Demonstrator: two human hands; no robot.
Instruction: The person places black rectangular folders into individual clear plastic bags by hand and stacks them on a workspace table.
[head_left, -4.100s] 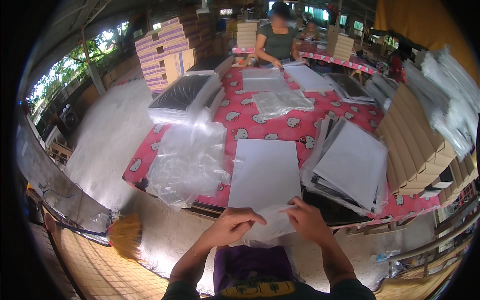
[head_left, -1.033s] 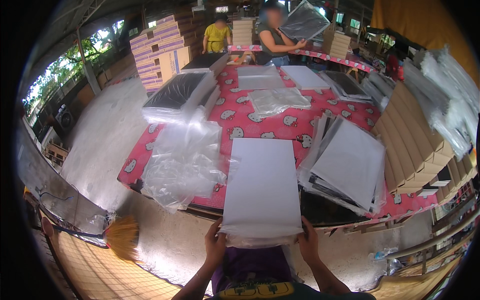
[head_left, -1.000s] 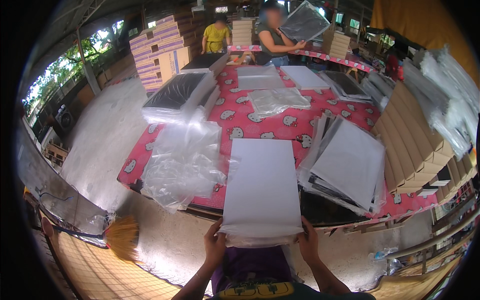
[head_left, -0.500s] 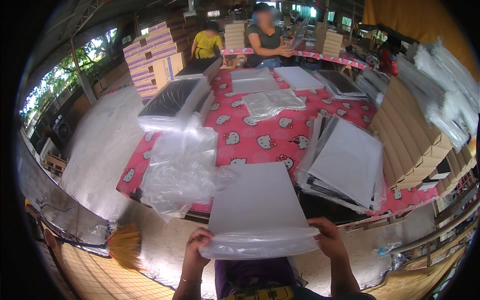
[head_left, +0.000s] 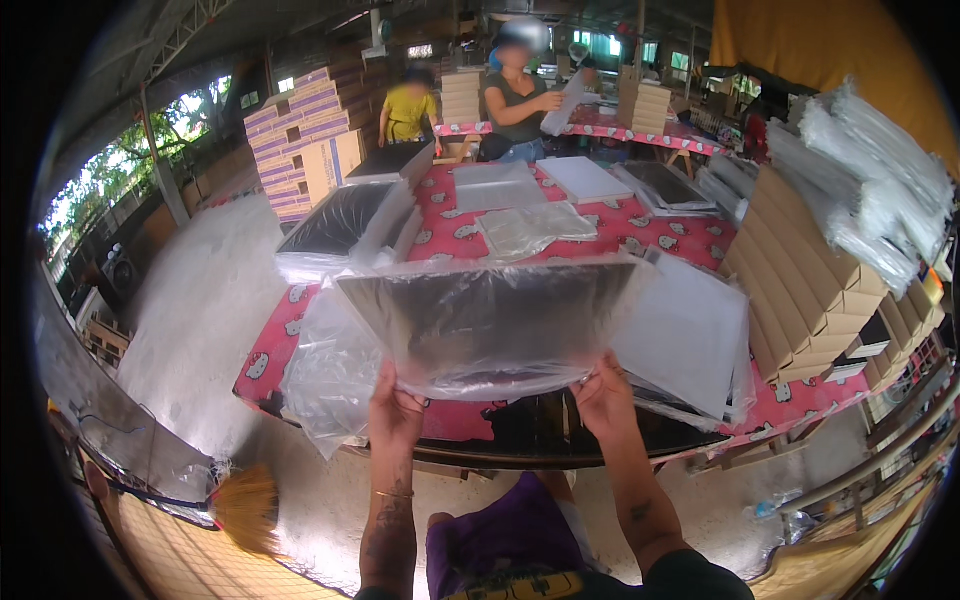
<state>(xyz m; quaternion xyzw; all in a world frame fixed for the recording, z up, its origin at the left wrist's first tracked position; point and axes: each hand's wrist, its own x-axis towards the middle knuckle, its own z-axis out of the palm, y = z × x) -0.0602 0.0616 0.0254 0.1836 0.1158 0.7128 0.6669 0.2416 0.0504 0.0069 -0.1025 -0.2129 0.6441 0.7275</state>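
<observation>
Between my hands a thin black panel (head_left: 495,315) in a clear plastic sleeve is tilted up over the table's near edge, its dark face toward me. My left hand (head_left: 397,402) grips the sleeve's lower left corner. At the lower right corner, my right hand (head_left: 603,394) pinches the plastic, thumb and fingers closed. Left of the panel lies a heap of clear plastic bags (head_left: 325,375), partly covered by it. To its right is a stack of sleeved white and black panels (head_left: 690,340).
Sleeved black panels (head_left: 340,215) are piled at the table's left. Flat bags (head_left: 535,230) and a white board stack (head_left: 585,180) lie farther back. Brown folded cartons (head_left: 800,280) stand at right. A broom (head_left: 245,510) is on the floor. A co-worker (head_left: 520,105) handles plastic at another table.
The sleeved panel has been raised and tipped, away from me over the table. Its white face showed before; now its black face does. My hands moved forward with it.
</observation>
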